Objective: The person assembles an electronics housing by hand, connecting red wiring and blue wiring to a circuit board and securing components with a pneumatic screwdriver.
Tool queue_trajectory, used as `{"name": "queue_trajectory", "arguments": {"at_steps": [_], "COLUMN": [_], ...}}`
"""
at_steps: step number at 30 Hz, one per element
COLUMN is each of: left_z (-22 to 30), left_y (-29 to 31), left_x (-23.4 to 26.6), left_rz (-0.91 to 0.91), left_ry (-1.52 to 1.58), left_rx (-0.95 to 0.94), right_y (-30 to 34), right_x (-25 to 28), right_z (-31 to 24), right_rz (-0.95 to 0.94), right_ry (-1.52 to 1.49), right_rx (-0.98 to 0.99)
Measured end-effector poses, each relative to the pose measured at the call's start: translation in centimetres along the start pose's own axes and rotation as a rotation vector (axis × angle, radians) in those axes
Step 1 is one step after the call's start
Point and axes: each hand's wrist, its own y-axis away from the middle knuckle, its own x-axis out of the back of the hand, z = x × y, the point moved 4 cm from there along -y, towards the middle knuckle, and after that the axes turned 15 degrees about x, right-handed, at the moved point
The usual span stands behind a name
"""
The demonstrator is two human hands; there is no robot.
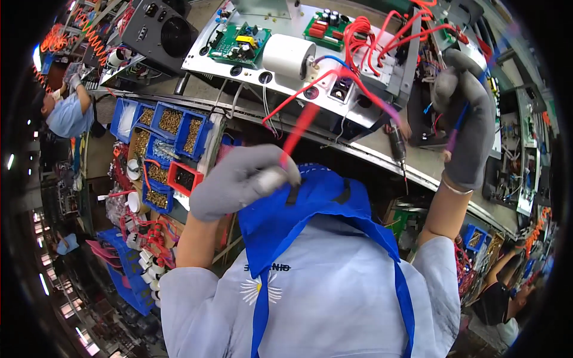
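My left hand (245,179), in a grey glove, is closed in a pinch on a red wire (301,128), smeared by motion, in front of the blue apron (322,197). The wire rises toward the white metal chassis (239,70). On the chassis sit a white cylinder (289,56), a green circuit board (242,45) and a coil of red wires (358,39). My right hand (468,113), also gloved, is raised at the right with its fingers curled. A blue wire (461,116) passes across it; what the fingers hold is unclear.
Blue bins (170,122) of brass-coloured screws and a red bin (184,178) stand at the left. An electric screwdriver (397,143) hangs near the bench edge (418,174). A black-fan housing (158,33) sits at the far left. Other people (68,110) work at both sides.
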Motion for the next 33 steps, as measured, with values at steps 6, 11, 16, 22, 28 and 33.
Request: {"name": "queue_trajectory", "arguments": {"at_steps": [6,11,16,22,28,33], "left_z": [0.5,0.5,-5.4,-12.7,-16.8,-16.1], "left_y": [-1.6,-5.9,-9.3,-13.6,-16.6,-12.9], "left_x": [3.8,4.4,7.1,5.1,2.4,6.6], "left_rz": [0.766,0.796,0.579,0.235,0.051,0.12], "left_ry": [-0.43,-0.612,-0.234,0.363,0.315,0.475], "left_rx": [-0.395,-0.566,-0.415,-0.109,-0.075,0.081], "right_y": [0.0,-1.9,-1.9,-1.2,1.0,2.2], "right_x": [-11.0,-16.1,-15.8,-15.3,-14.9,-16.4], "right_z": [-0.9,2.1,5.2,7.0,10.3,10.6], "right_rz": [-0.46,-0.529,-0.665,-0.829,-1.147,-1.372], "right_ry": [0.166,0.273,0.531,0.773,0.894,1.152], "right_rx": [-0.217,-0.152,-0.021,-0.063,0.09,0.167]}}
